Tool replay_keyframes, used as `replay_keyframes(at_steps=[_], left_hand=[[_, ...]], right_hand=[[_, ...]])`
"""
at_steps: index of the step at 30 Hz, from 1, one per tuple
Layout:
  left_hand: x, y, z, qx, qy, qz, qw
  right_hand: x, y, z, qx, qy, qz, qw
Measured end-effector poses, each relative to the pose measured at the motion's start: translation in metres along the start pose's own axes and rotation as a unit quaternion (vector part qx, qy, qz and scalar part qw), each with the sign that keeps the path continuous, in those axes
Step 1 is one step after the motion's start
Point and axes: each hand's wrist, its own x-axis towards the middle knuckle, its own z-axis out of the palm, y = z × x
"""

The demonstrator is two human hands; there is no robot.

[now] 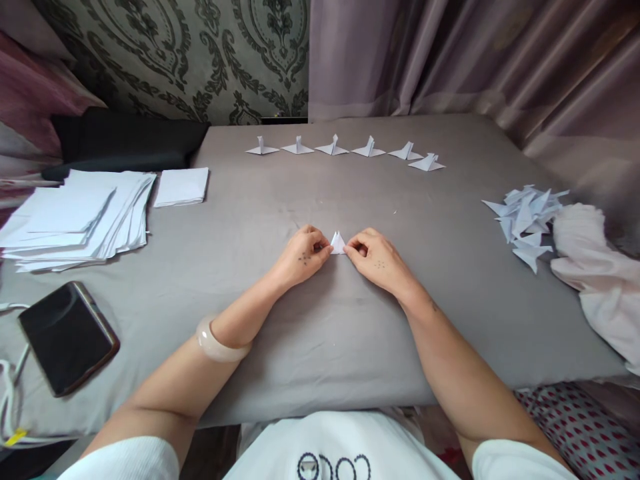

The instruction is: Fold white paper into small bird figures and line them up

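Observation:
Between my two hands, above the middle of the grey-covered table, is a small folded white paper piece (338, 244) with two narrow points at its top. My left hand (306, 253) pinches its left lower corner between thumb and forefinger. On the opposite side, my right hand (376, 259) grips the right lower corner the same way. The other fingers of both hands are curled in. Farther back, several finished paper cranes (332, 146) stand in a row with their wings spread.
Stacked white paper sheets (90, 213) lie at the left, beside a smaller square paper pile (182, 187). A dark phone or tablet (70, 337) with a white cable (10, 393) is at the near left. Folded paper pieces (529, 217) are heaped at the right by a pale cloth (595, 267).

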Motion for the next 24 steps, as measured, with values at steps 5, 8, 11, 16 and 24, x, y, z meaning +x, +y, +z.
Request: replay_keyframes(at_steps=[5, 8, 11, 16, 24], left_hand=[[0.0028, 0.0020, -0.0015, -0.014, -0.011, -0.018, 1.000], [0.0045, 0.0007, -0.0010, -0.005, -0.008, -0.002, 1.000], [0.0059, -0.0014, 0.0000, 0.007, -0.010, 0.017, 1.000], [0.0072, -0.0040, 0.0013, 0.021, -0.008, 0.033, 0.999], [0.0069, -0.0048, 0.0031, 0.021, -0.002, 0.030, 0.999]], right_hand=[[0.0012, -0.0007, 0.0006, 0.003, 0.001, 0.011, 1.000], [0.0019, -0.0008, 0.0012, 0.008, 0.004, 0.014, 1.000], [0.0025, -0.0002, 0.0016, 0.013, 0.006, 0.017, 1.000], [0.0032, 0.0002, 0.0020, 0.018, 0.005, 0.020, 1.000], [0.0054, 0.0014, 0.0051, 0.016, 0.013, 0.023, 1.000]])
